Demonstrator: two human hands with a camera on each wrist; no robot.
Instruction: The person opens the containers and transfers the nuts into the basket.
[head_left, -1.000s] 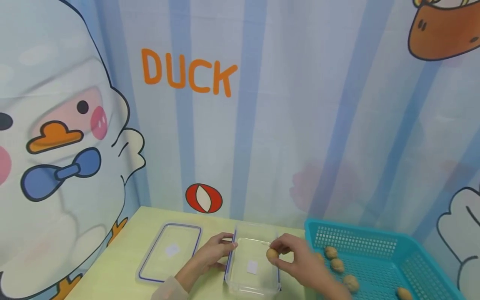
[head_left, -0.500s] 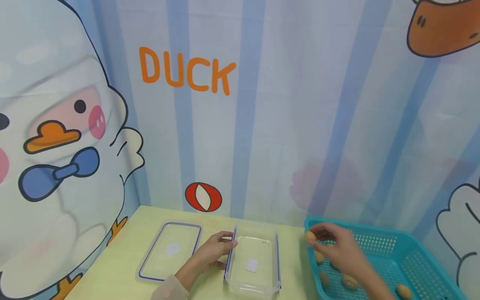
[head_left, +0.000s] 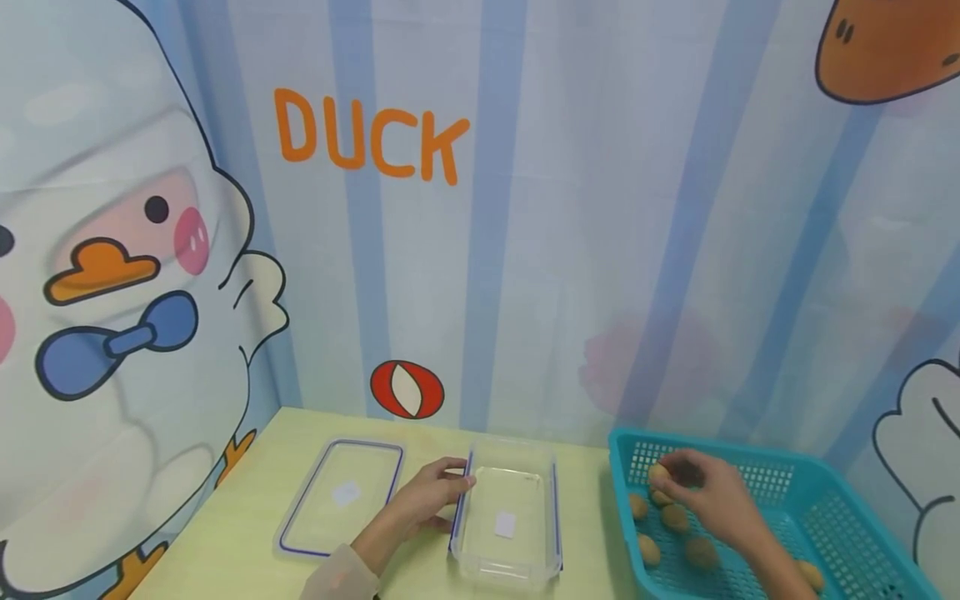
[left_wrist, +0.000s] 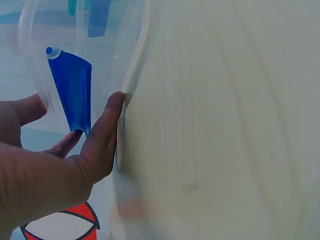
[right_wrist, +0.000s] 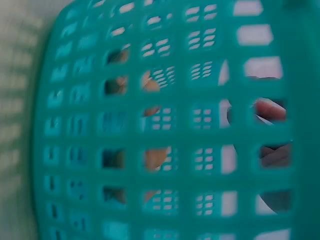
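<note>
A clear plastic container (head_left: 504, 567) with blue side latches stands on the pale table, nothing inside it. My left hand (head_left: 450, 487) rests against its left wall, fingers straight. In the left wrist view those fingers (left_wrist: 107, 125) lie along the clear wall (left_wrist: 132, 50) beside a blue latch (left_wrist: 70, 85). My right hand (head_left: 667, 482) is inside the teal basket (head_left: 787, 468) and pinches a walnut (head_left: 657, 474) at its fingertips. Several more walnuts (head_left: 648, 550) lie on the basket floor. The right wrist view shows the basket mesh (right_wrist: 165, 60), walnuts (right_wrist: 155, 157) behind it and fingers (right_wrist: 270, 110).
The container's clear lid (head_left: 341, 496) with a blue rim lies flat on the table (head_left: 247, 533), left of my left hand. A striped curtain with cartoon ducks hangs directly behind the table. The basket fills the right end of the table.
My right hand has carried the walnut from above the clear container rightwards into the teal basket. The left hand has stayed against the container's side.
</note>
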